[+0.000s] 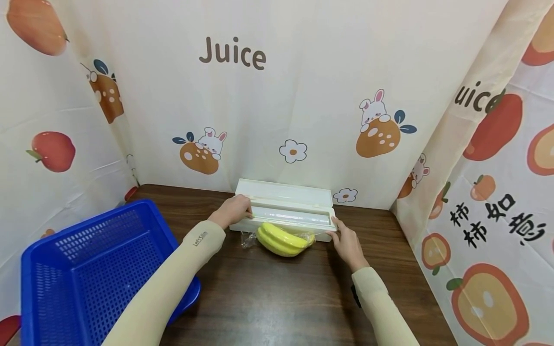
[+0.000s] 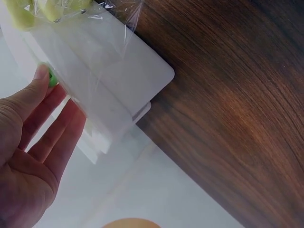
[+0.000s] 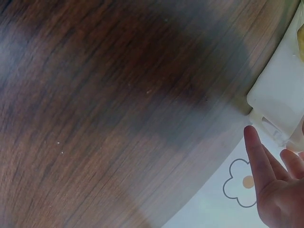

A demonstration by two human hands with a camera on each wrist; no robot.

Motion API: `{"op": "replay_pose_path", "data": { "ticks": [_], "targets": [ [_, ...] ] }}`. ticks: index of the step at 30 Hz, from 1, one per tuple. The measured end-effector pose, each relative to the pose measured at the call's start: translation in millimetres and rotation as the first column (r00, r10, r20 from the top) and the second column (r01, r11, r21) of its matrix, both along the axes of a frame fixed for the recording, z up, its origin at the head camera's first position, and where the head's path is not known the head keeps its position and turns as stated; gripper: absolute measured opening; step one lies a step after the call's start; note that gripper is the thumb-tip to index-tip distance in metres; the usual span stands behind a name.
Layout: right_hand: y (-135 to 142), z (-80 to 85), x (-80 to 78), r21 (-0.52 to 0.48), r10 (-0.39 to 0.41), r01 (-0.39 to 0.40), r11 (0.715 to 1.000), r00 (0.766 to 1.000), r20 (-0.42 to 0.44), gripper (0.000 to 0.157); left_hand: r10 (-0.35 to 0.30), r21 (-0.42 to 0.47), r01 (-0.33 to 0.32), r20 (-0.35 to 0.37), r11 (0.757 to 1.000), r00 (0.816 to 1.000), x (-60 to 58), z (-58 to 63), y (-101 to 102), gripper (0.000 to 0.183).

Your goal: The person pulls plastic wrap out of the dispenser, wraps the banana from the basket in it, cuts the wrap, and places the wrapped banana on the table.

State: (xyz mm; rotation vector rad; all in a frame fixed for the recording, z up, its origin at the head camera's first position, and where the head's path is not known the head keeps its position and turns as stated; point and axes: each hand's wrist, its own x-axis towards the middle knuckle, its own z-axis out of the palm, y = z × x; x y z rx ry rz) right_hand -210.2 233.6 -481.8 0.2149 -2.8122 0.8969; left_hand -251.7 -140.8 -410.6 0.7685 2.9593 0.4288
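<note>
A white cling film dispenser (image 1: 283, 227) lies along the back of the table with its lid (image 1: 283, 191) raised, showing a roll of film (image 1: 290, 216) inside. My left hand (image 1: 233, 210) is at its left part, thumb and fingers pinching a small green slider (image 2: 52, 79) on the edge. At the opposite end, my right hand (image 1: 347, 244) grips the box corner; one finger (image 3: 259, 159) points out straight in the right wrist view. Yellow bananas (image 1: 281, 240) lie against the box front, with clear film (image 2: 90, 47) over them and hanging down the box.
A blue plastic basket (image 1: 144, 205) occupies the left side of the dark wooden table (image 1: 268, 298). Printed cloth (image 1: 277, 96) walls in the back and both sides, and the raised lid stands close to it.
</note>
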Motion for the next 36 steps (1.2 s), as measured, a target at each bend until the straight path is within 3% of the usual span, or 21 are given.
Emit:
{"op": "replay_pose_path", "data": {
  "ticks": [36],
  "targets": [
    [1.4, -1.9, -0.1, 0.019, 0.003, -0.004, 1.0, 1.0, 0.011, 0.055, -0.004, 0.053, 0.004, -0.003, 0.999, 1.0, -0.2, -1.9, -22.9, 0.009]
  ]
}}
